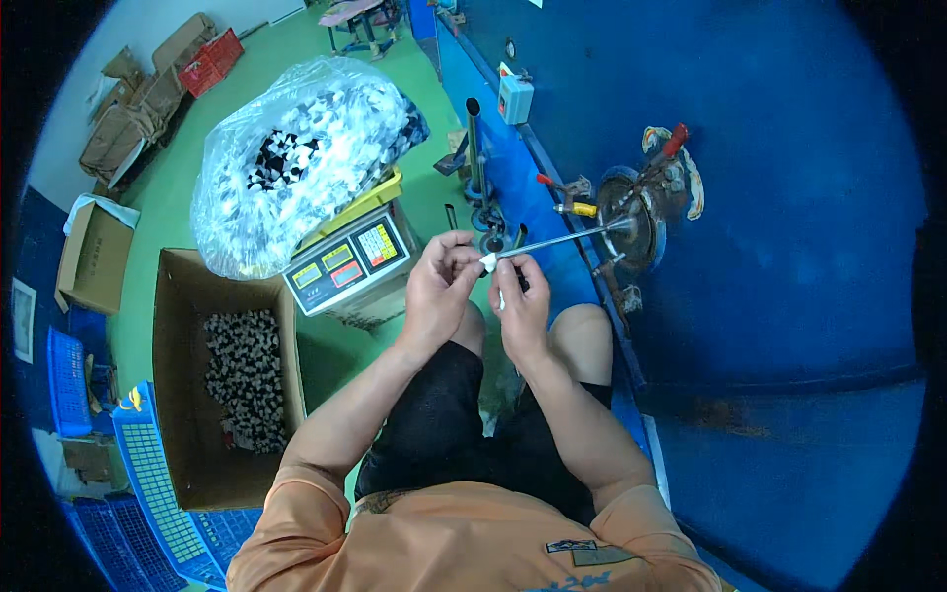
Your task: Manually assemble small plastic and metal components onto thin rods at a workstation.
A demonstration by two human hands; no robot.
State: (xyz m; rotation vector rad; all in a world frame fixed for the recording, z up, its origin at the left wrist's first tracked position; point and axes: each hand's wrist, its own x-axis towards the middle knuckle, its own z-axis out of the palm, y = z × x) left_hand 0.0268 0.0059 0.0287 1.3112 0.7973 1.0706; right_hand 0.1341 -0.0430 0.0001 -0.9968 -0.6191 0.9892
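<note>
A thin metal rod (557,240) sticks out toward me from a round metal fixture (636,229) on the blue machine. A small white part (487,261) sits at the rod's near tip. My left hand (439,291) pinches at that tip from the left. My right hand (520,301) is closed around the white part from below and right, with another bit of white showing between its fingers. Both hands hover above my knees.
A weighing scale (347,261) carries a big clear bag of black-and-white parts (296,158). An open cardboard box (178,395) with similar parts stands at left. Blue crates (158,483), more cartons (94,257) and a red crate (210,61) line the green floor.
</note>
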